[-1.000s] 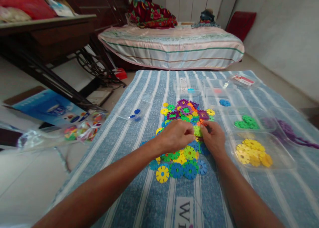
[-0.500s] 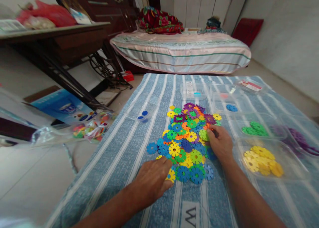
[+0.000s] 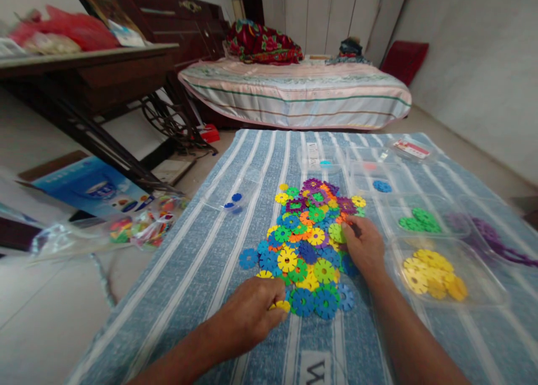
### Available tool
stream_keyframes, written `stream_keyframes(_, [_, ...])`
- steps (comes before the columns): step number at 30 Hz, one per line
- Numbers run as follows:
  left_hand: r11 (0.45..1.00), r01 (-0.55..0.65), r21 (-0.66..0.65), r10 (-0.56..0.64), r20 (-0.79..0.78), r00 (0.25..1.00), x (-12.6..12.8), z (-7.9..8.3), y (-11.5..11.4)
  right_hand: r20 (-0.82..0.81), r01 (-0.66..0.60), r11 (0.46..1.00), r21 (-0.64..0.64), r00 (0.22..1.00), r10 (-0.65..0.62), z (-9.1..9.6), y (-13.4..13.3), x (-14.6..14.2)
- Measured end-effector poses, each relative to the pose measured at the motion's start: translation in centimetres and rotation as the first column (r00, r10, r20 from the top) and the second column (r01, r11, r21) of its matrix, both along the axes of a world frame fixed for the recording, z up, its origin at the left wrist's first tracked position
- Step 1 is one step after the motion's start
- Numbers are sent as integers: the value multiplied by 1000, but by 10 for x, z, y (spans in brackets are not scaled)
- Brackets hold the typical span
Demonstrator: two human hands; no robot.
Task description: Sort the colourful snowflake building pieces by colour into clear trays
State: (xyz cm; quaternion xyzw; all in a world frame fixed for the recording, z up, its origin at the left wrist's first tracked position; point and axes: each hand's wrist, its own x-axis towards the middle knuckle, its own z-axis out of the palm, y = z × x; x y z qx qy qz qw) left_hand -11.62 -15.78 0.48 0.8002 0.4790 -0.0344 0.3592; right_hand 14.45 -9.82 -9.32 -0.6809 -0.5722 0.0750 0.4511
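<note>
A heap of colourful notched plastic discs [image 3: 308, 251] lies on the striped cloth in front of me. My left hand [image 3: 254, 311], at the heap's near left edge, is closed with a yellow notched disc [image 3: 281, 306] tilted between thumb and fingers. At the right side of the heap is my right hand [image 3: 365, 244], its fingers curled and pinched beside a light green disc [image 3: 335, 233] and an orange one. What its fingertips hold, if anything, is hidden. Purple square pieces [image 3: 295, 205] lie among the discs at the far end.
Clear plastic boxes stand to the right, holding yellow discs [image 3: 432, 273], green discs [image 3: 420, 221], purple pieces [image 3: 490, 233] and a blue disc [image 3: 382, 186]. Another clear box, left of the heap, has dark blue discs [image 3: 236, 196]. A bed [image 3: 294, 93] is beyond the table.
My left hand has closed on the yellow disc, which lay flat and is now tipped up. My right hand stays at the heap's right side. The whole view has shifted slightly.
</note>
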Motion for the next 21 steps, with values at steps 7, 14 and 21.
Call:
stream_keyframes(7, [982, -135, -132, 152, 129, 980, -1, 12, 12, 6, -4, 1000, 1, 1000, 4, -1, 0, 0])
stream_keyframes(14, [949, -267, -166, 299, 211, 931, -4, 11, 25, -14, -4, 1000, -1, 1000, 4, -3, 0, 1])
stream_keyframes(21, [962, -258, -87, 272, 258, 927, 7, 20, 45, -4, -7, 1000, -21, 1000, 7, 0, 1, -1])
